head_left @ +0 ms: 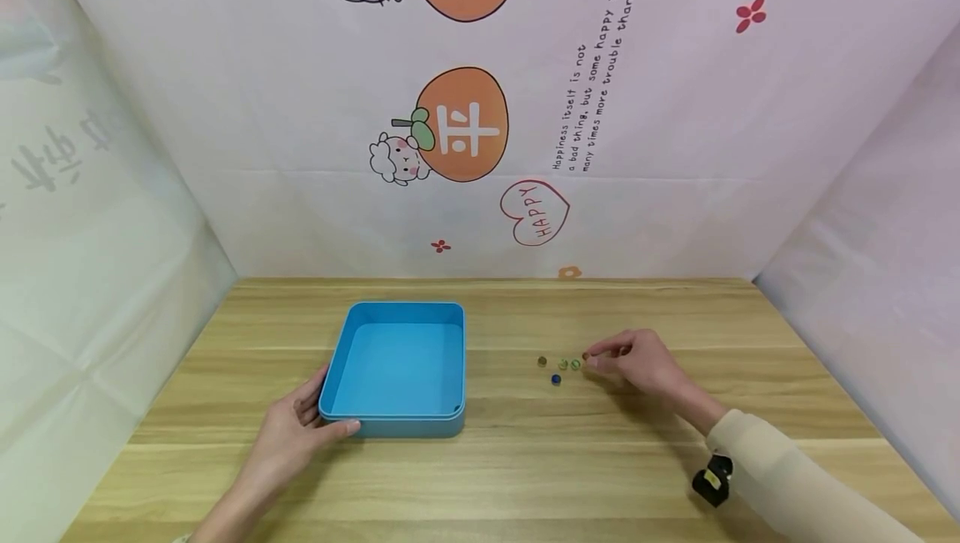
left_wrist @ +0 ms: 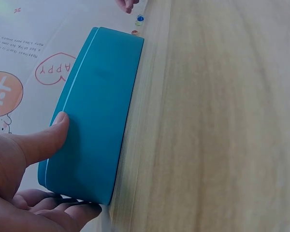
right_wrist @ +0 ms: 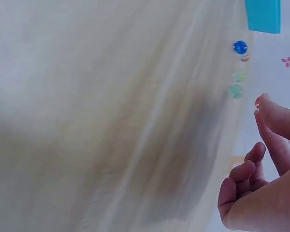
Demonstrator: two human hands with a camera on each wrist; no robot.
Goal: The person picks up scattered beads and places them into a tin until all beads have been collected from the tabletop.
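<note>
A blue open-topped box (head_left: 397, 368) sits left of the middle of the table. My left hand (head_left: 288, 434) holds its near left corner, thumb against the front wall, fingers along the left side. In the left wrist view the thumb (left_wrist: 48, 140) presses that wall. To the right, my right hand (head_left: 637, 364) pinches a reddish-brown marble (head_left: 586, 356) between thumb and index finger; the right wrist view shows this marble (right_wrist: 257, 102) at the fingertips. Beside it lie a blue marble (head_left: 556, 379), a brown marble (head_left: 542, 361) and two greenish clear marbles (head_left: 569, 364).
The wooden table (head_left: 525, 476) meets a printed white cloth wall (head_left: 637, 218) at the back, with cloth also at both sides. A small dark spot shows in the box's near right corner. A black device (head_left: 712, 480) hangs at the right sleeve (head_left: 787, 468).
</note>
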